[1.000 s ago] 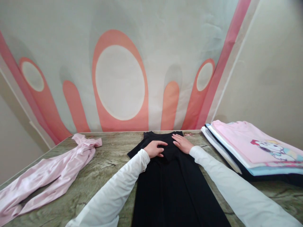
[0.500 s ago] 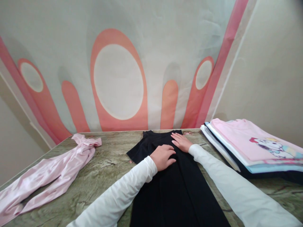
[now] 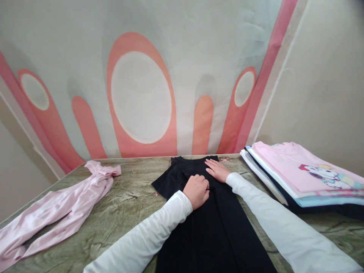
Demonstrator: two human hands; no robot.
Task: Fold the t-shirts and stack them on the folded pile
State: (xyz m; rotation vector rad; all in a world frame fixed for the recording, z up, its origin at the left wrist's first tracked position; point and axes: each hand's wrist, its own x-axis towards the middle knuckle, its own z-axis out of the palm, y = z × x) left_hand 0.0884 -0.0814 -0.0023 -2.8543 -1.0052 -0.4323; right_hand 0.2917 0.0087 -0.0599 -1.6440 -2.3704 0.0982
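Note:
A black short-sleeved dress [image 3: 210,235] lies lengthwise in front of me, its neckline at the table's far edge and its lower end out of the frame. One sleeve sticks out to the left. My left hand [image 3: 196,192] is closed over the upper part of it, fingers curled into the black cloth; the fingertips are hidden. Just beyond and to the right, my right hand [image 3: 217,170] rests flat near the collar, fingers stretched out and touching the fabric.
On the left of the wood-patterned table [image 3: 133,212] lie pink trousers [image 3: 65,204], loosely spread. A stack of folded clothes [image 3: 301,174], topped by a pink printed shirt, stands at the right. Behind the table rises a wall covering [image 3: 187,57] with orange shapes.
The fingers of my left hand have curled in from a more stretched pose, and that hand has shifted slightly right. My right hand stays in place on the dress.

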